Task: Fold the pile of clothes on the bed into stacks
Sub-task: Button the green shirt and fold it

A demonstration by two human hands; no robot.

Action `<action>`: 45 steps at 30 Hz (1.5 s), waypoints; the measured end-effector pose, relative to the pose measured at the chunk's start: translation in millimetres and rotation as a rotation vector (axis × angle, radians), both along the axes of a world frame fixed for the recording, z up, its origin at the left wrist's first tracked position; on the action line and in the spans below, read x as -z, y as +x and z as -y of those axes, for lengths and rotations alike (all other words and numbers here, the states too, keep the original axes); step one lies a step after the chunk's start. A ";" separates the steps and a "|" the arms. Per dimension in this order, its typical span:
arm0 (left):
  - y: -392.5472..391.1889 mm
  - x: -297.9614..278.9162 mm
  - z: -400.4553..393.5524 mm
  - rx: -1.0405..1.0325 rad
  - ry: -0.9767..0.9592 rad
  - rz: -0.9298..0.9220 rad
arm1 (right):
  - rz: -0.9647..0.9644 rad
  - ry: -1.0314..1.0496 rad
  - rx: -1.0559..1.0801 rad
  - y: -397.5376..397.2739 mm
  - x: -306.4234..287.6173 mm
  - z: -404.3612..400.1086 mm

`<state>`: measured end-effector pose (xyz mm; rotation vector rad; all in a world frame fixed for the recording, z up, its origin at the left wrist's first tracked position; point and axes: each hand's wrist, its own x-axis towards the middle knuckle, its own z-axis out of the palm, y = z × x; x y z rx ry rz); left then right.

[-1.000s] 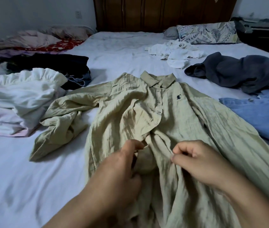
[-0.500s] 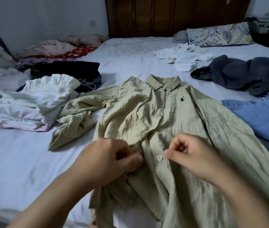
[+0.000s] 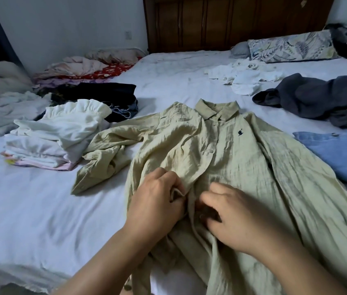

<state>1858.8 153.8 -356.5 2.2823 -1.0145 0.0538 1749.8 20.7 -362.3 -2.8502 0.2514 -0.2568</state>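
Observation:
A pale green collared shirt (image 3: 242,158) lies face up on the white bed (image 3: 30,209), collar away from me, its left sleeve crumpled out to the side. My left hand (image 3: 155,201) pinches the left edge of the button placket at mid-chest. My right hand (image 3: 236,218) grips the right placket edge just beside it, fingers curled into the cloth. The two hands nearly touch over the shirt's front opening.
A folded white stack (image 3: 57,137) sits at left, with dark folded clothes (image 3: 108,96) behind it. A grey garment (image 3: 317,99), a blue garment (image 3: 342,152) and small white clothes (image 3: 245,77) lie at right. A pillow (image 3: 291,46) rests by the wooden headboard.
Both hands have closed in toward each other along the placket, drawing the two front edges together. The camera has shifted so more of the left of the bed shows.

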 end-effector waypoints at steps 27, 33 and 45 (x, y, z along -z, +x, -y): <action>9.3 -0.8 -5.1 0.099 0.082 -0.588 | 0.273 0.457 0.065 19.0 12.3 -3.3; 5.8 -0.3 -9.0 0.017 -0.028 -0.381 | 0.360 0.583 0.145 18.6 18.5 -5.5; -1.8 1.0 -18.1 0.070 -0.051 -0.456 | 0.221 0.772 0.207 14.2 14.8 -16.1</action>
